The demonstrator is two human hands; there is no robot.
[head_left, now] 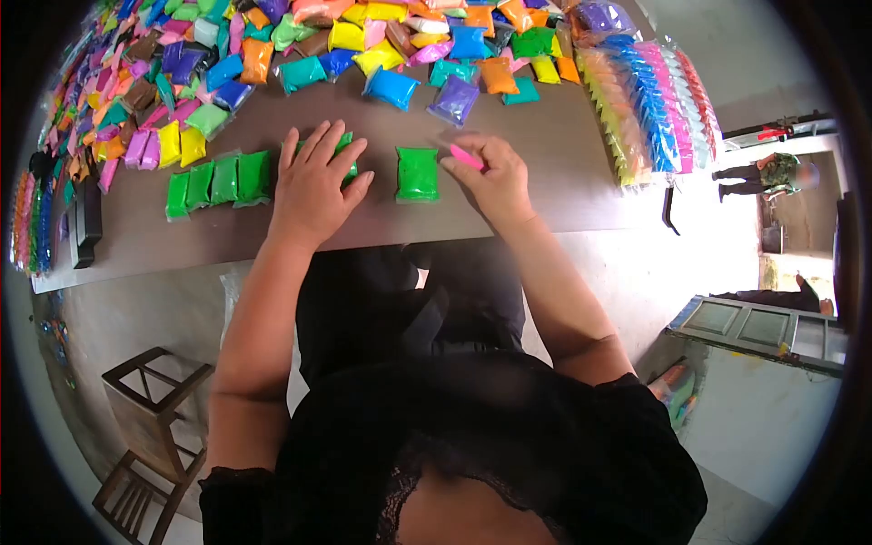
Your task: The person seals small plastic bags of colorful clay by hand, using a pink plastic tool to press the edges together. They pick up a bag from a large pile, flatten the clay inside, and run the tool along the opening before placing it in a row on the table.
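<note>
My left hand (318,186) lies flat with its fingers spread over a green packet (346,160), most of which it hides. To its left, several green packets (239,179) stand side by side in a row on the brown table. Another green packet (418,174) lies alone between my two hands. My right hand (495,177) is closed just right of that packet, its thumb and fingers pinched around a slim, bright pink piece (466,157). What kind of thing the pink piece is cannot be made out.
A large heap of colourful packets (381,56) covers the table's far side and left. Long strips of clear-wrapped packets (649,109) lie at the right. A black bracket (86,222) sits at the left edge. Wooden chairs (154,409) stand below left; a person (777,173) is far right.
</note>
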